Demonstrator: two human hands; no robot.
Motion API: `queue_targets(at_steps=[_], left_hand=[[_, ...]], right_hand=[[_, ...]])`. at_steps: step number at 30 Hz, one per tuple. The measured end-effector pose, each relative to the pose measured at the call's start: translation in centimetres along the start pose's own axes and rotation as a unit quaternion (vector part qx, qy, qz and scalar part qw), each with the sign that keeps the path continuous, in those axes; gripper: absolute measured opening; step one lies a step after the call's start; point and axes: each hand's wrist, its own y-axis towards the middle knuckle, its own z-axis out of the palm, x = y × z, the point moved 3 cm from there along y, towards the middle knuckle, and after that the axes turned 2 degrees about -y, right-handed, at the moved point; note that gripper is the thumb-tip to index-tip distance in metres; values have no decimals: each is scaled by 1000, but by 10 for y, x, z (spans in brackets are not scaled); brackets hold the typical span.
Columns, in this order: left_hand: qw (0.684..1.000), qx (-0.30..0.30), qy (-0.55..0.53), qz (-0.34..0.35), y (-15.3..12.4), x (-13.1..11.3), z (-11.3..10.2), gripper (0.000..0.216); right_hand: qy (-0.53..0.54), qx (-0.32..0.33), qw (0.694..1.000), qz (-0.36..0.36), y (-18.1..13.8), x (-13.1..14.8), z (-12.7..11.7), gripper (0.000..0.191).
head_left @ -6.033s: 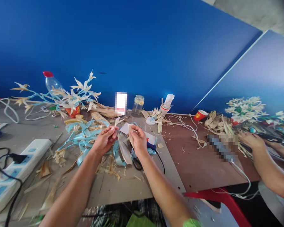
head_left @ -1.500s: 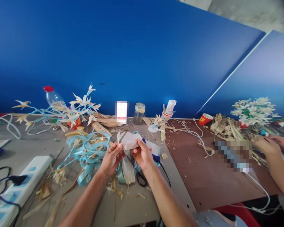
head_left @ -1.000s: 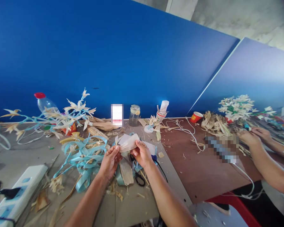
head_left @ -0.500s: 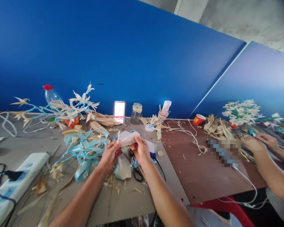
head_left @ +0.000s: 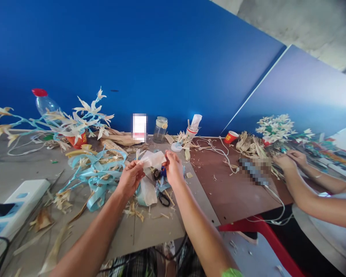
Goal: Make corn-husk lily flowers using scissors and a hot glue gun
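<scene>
A thin, pale piece of corn husk (head_left: 153, 158) is stretched between my two hands above the table. My left hand (head_left: 131, 175) pinches its left end, where a small pointed pale tip sticks up by the fingers. At the opposite end, my right hand (head_left: 173, 166) has thumb and fingers closed on the husk's edge. Below lies another pale husk strip (head_left: 148, 191), beside scissors with black handles (head_left: 163, 199). Left of my hands is a tangle of light blue ribbon (head_left: 99, 196) with husk scraps among it.
White husk flowers (head_left: 89, 109) on blue stems stand at the left in a red cup (head_left: 77, 140). A white power strip (head_left: 20, 204) lies at the near left. Behind my hands are a glass jar (head_left: 160, 132) and another cup (head_left: 192, 132). A co-worker's hands (head_left: 290, 159) work at the right.
The view has turned slightly right, so the table things sit further left. My right hand has shifted to the husk's far edge, leaving more of the piece exposed between my hands.
</scene>
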Motion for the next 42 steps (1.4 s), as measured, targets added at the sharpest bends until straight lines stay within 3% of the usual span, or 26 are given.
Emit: queue_targets(at_steps=[5,9,11,13,17,21,24,27,29,34,38,40,42], left_hand=[[1000,-27,5,-11,-1,1,2,31],[1000,-16,3,0,0,-1,1,29],[1000,-6,0,8,0,-2,1,28],[1000,4,1,11,0,-3,1,28],[1000,3,5,8,-1,-4,0,28],[1000,3,1,9,0,-5,-1,30],[1000,0,8,11,1,-6,-3,30],[1000,-5,11,14,0,-8,-4,30],[1000,-8,6,16,1,-10,-5,30],[999,-6,-30,42,5,-17,-10,31],[997,-15,-46,53,9,-18,-14,31],[997,-19,-47,52,9,-19,-14,31],[997,-16,-45,55,8,-20,-12,31]], right_hand=[[-127,60,989,-43,-11,22,-6,30],[-302,116,939,-113,-26,41,-29,21],[-430,162,881,-111,-36,43,-42,17],[-546,220,803,-94,-49,39,-53,18],[-668,303,666,-138,-81,20,-58,14],[-746,275,574,-195,-102,7,-48,30],[-766,270,551,-189,-105,2,-41,38],[-758,275,563,-183,-102,-1,-39,36],[-730,275,598,-183,-101,-2,-37,35],[-596,226,758,-143,-92,1,-27,29],[-388,198,898,-61,-79,1,-17,25],[-285,174,942,-3,-72,3,-16,23],[-216,150,964,26,-66,10,-18,23]])
